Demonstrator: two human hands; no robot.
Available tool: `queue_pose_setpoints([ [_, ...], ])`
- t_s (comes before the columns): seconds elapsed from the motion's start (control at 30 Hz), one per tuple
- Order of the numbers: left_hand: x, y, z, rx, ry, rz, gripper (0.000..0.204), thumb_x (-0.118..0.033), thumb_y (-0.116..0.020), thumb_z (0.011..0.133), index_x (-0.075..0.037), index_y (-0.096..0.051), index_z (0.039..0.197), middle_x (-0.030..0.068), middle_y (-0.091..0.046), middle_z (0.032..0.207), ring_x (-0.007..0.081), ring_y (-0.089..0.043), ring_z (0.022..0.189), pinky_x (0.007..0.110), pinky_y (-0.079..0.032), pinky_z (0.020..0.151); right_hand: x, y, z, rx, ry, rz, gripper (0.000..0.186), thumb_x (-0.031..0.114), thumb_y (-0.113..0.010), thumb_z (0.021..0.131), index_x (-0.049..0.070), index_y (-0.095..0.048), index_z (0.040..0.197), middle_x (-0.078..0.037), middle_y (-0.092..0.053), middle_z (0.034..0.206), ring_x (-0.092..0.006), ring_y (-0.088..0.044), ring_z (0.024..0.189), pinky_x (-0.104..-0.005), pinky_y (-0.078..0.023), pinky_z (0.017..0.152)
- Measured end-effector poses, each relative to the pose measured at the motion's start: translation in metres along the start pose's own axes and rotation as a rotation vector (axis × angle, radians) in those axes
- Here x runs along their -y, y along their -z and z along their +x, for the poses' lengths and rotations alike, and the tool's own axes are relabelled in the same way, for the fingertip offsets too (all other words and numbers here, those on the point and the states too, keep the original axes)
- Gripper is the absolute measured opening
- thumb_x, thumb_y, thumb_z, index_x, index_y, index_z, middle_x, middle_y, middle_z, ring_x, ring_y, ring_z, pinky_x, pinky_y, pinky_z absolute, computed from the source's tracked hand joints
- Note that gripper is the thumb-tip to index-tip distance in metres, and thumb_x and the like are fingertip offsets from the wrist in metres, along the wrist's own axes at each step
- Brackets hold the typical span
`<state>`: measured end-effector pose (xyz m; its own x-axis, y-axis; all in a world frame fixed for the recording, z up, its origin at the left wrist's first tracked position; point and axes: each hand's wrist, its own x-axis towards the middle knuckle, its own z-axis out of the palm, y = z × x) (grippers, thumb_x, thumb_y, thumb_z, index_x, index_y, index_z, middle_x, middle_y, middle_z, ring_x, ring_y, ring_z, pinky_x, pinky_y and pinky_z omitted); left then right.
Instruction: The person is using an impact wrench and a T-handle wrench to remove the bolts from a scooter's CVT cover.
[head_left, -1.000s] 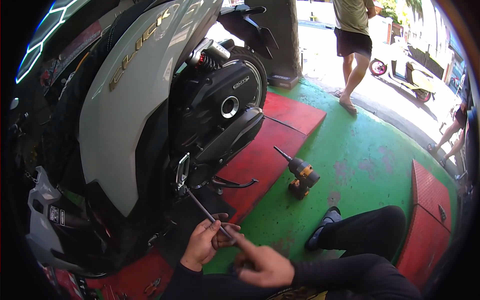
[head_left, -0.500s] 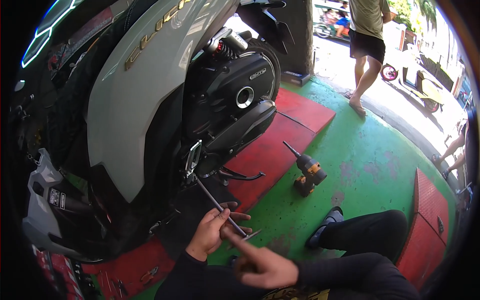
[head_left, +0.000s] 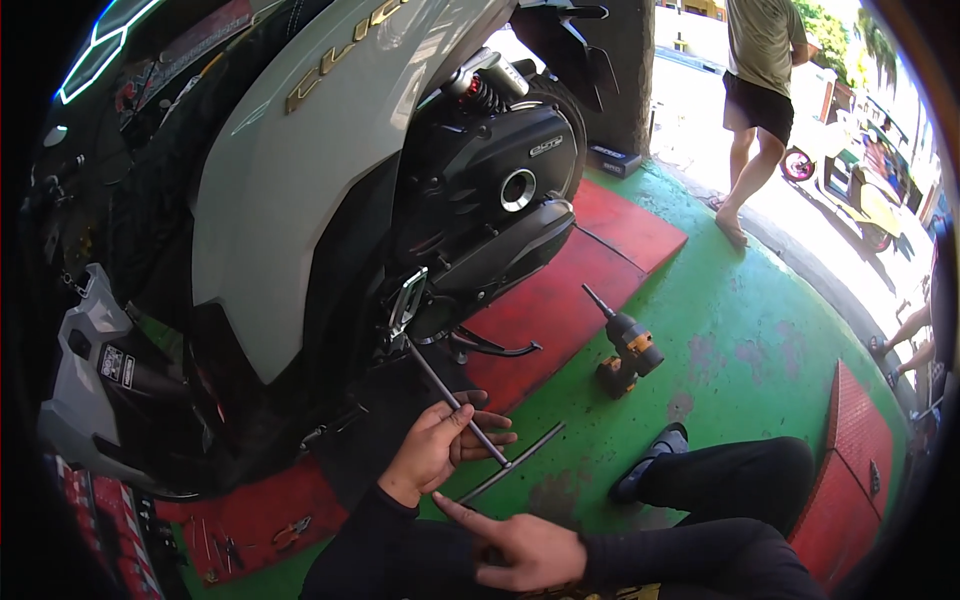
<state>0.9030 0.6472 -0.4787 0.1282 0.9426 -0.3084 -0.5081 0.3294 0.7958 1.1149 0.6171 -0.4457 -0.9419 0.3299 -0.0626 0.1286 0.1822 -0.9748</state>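
A long-shafted T-handle wrench (head_left: 436, 376) slants from the lower side of a grey scooter (head_left: 285, 210), beside its metal footpeg (head_left: 408, 302), toward me. My left hand (head_left: 435, 447) holds the shaft loosely between thumb and fingers, several fingertips stretched out beyond it. The crossbar (head_left: 538, 445) sits at the near end of the shaft, just right of that hand. Below it is my right hand (head_left: 530, 552), its index finger extended near the bar's lower end and the other fingers curled; it grips nothing visible. The wrench's far tip is hidden against the scooter.
A cordless impact driver (head_left: 630, 355) stands on the green floor near my shoe (head_left: 650, 462). The scooter rests over a red platform (head_left: 625, 235); pliers (head_left: 291, 532) and small tools lie at lower left. A person (head_left: 760, 100) stands at the open front.
The wrench's crossbar has turned and now shows longer. My right hand has dropped slightly away from it, while the left keeps hold of the shaft. The view has shifted a little.
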Motion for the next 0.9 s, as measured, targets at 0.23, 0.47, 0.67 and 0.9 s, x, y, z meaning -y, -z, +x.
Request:
queue_pose_setpoints([
  [0.23,-0.003,-0.001,0.001,0.022,-0.028,-0.035,0.034,-0.019,-0.046,0.102,-0.001,-0.042,0.130,0.0241,-0.065,0.107,0.0357,-0.069,0.094,0.036,-0.060,0.076,-0.063,0.021,-0.003,-0.480,-0.104,0.479,0.083,0.012,-0.056,0.083,0.011,-0.014,0.154,-0.011,-0.069,0.083,-0.0244,-0.060,0.064,-0.0301,-0.045,0.057],
  [0.47,-0.007,0.002,-0.001,-0.007,-0.037,-0.008,0.034,-0.018,-0.044,0.102,-0.001,-0.041,0.132,0.0228,-0.065,0.103,0.0339,-0.070,0.088,0.034,-0.060,0.072,-0.060,-0.024,0.006,0.018,-0.060,-0.150,0.076,0.010,-0.057,0.084,0.005,-0.023,0.151,-0.007,-0.067,0.079,-0.0132,-0.053,0.061,-0.0236,-0.043,0.056],
  [0.67,-0.004,0.002,-0.001,-0.043,-0.037,0.042,0.034,-0.017,-0.045,0.102,-0.002,-0.041,0.133,0.0221,-0.066,0.100,0.0342,-0.071,0.086,0.034,-0.060,0.070,-0.050,0.038,-0.008,-0.534,-0.051,0.746,0.072,0.004,-0.050,0.086,0.009,-0.023,0.152,-0.013,-0.064,0.078,-0.0173,-0.053,0.061,-0.0250,-0.043,0.057],
  [0.9,-0.006,0.003,-0.004,-0.089,-0.053,-0.006,0.035,-0.018,-0.045,0.102,-0.002,-0.041,0.133,0.0222,-0.066,0.101,0.0353,-0.070,0.087,0.034,-0.060,0.070,-0.047,-0.016,0.003,0.100,-0.054,0.096,0.070,0.005,-0.050,0.085,0.007,-0.026,0.151,-0.006,-0.065,0.078,-0.0121,-0.050,0.063,-0.0215,-0.039,0.057],
])
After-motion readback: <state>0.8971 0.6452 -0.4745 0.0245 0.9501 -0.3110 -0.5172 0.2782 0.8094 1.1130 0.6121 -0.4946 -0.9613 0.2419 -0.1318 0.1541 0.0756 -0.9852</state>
